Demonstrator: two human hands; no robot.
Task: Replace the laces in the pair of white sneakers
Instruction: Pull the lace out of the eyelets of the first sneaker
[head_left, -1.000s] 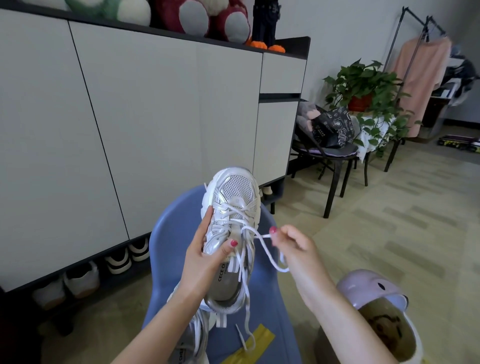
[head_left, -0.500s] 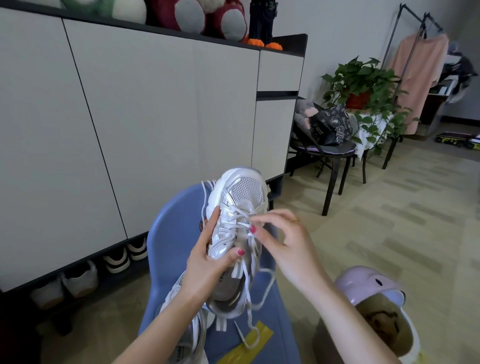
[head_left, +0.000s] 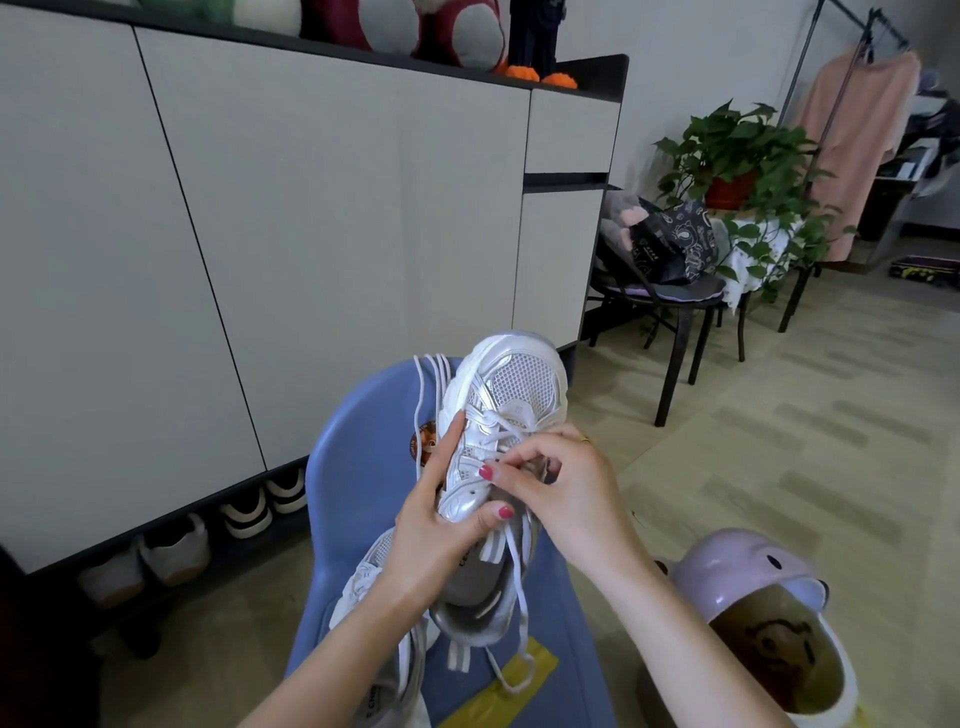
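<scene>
At about nine o'clock of the frame centre, spare shoes (head_left: 171, 551) are seen under the cabinet (head_left: 311, 260). Loose white laces (head_left: 428, 384) are draped over the back of the blue chair (head_left: 363, 467), at ten o'clock of the raised sneaker (head_left: 506, 415). The second sneaker (head_left: 379, 644) lies on the chair seat at seven o'clock of the raised one, partly hidden by the forearm.

The raised sneaker is held toe-up by the left hand (head_left: 436, 535), which is closed around its side, thumb pressed on the silver upper near the eyelets. At three o'clock of that thumb, the right hand (head_left: 566, 483) is pinched together at the eyelet row; a lace (head_left: 519, 597) appears to be held between its fingertips, though the contact is hidden. The lace's free end hangs down to six o'clock, over a yellow strip (head_left: 498, 696) on the seat.

The step in hand is judged to be working the lace through the middle eyelets; whether it is being drawn out or threaded in cannot be told. Next, a firm pull along the eyelet line is called for, with the shoe kept steady. A pink bin (head_left: 748, 577) stands at four o'clock.
</scene>
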